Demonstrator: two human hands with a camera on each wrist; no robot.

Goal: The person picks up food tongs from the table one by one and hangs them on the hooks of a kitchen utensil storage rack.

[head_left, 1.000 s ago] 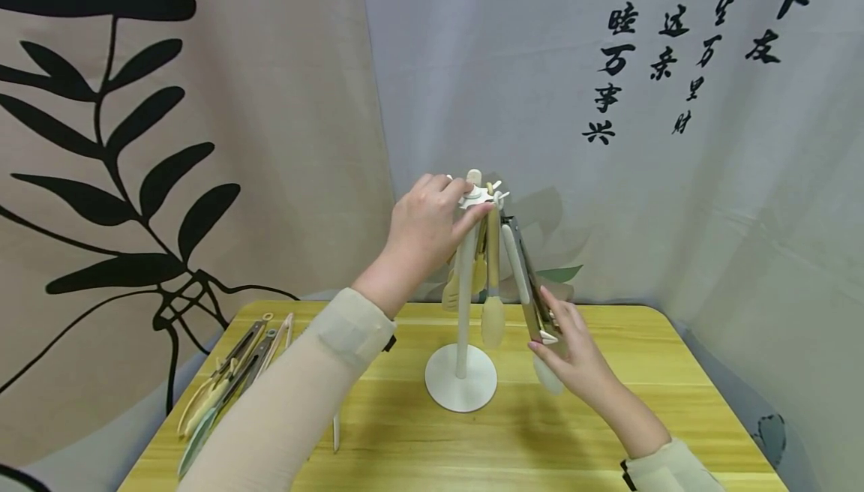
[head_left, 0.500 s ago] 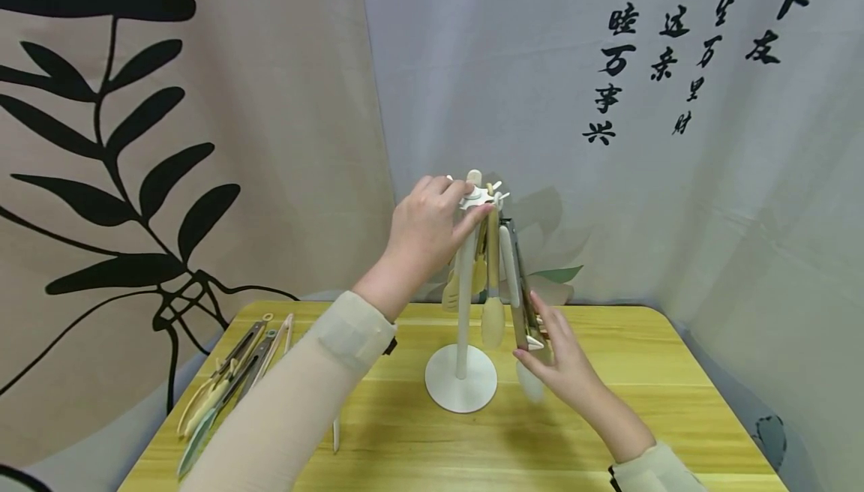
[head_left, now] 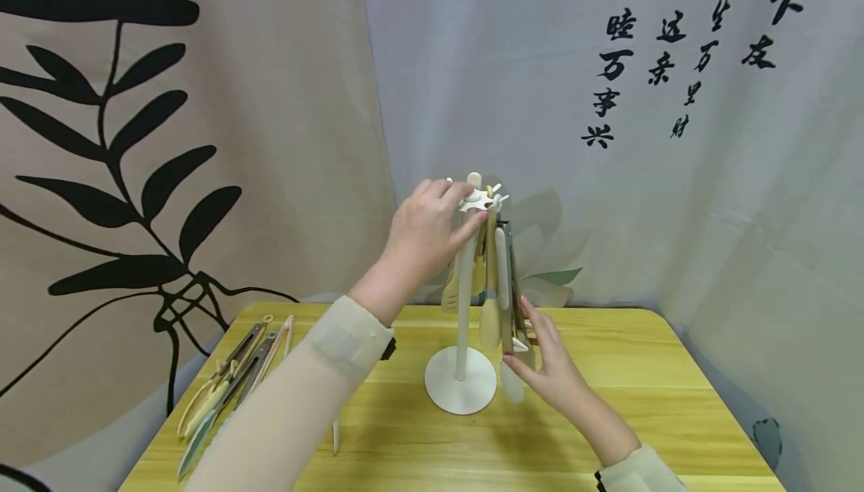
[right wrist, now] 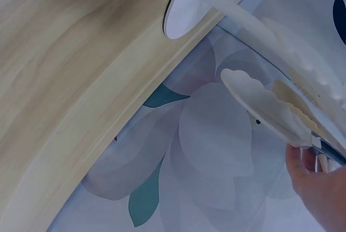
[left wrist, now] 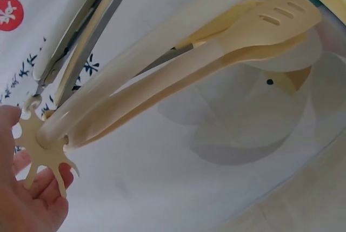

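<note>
A white stand with a round base and a hooked top rises from the table. My left hand grips that hooked top, fingers and thumb around its rim. Several utensils hang from the hooks, among them cream-yellow tongs with a slotted head. On the right side hang metal tongs with pale, scallop-edged heads. My right hand holds these tongs low down, thumb on one side and fingers on the other. Part of that grip is hidden behind the tongs in the right wrist view.
More tongs lie bunched at the left of the wooden table, partly behind my left sleeve. A thin white tip shows beside the forearm. Printed curtains hang close behind the table.
My right hand has moved left and slightly down, swinging the hanging tongs from a slant to nearly vertical beside the stand. The left hand keeps its grip on the top.
</note>
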